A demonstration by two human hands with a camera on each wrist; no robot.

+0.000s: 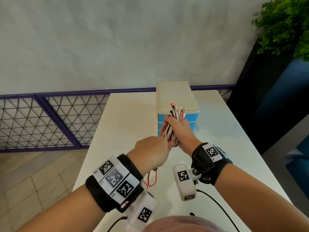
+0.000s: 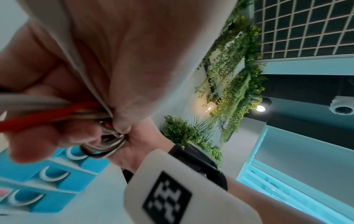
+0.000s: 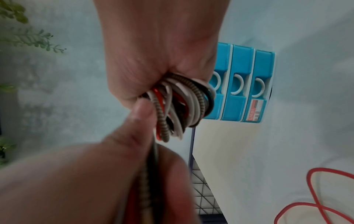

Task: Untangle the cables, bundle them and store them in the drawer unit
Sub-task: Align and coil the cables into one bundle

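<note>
In the head view my right hand point(image 1: 179, 129) grips a coiled bundle of cables point(image 1: 170, 131), red, white and black-and-white braided, above the table in front of the drawer unit point(image 1: 175, 96). Plug ends point(image 1: 177, 108) stick up from the top of the bundle. My left hand point(image 1: 155, 151) is just below and left of it, holding the strands that trail from the bundle. A red cable loop point(image 1: 152, 179) hangs under my left wrist. The right wrist view shows the bundle point(image 3: 182, 106) in my right fist and the three blue drawers point(image 3: 239, 91) shut.
The drawer unit stands at the far middle of the white table point(image 1: 127, 121). Black camera leads point(image 1: 217, 203) lie on the near right of the table. A purple mesh fence point(image 1: 50, 118) runs along the left, and a plant point(image 1: 284, 25) in a dark planter stands at the far right.
</note>
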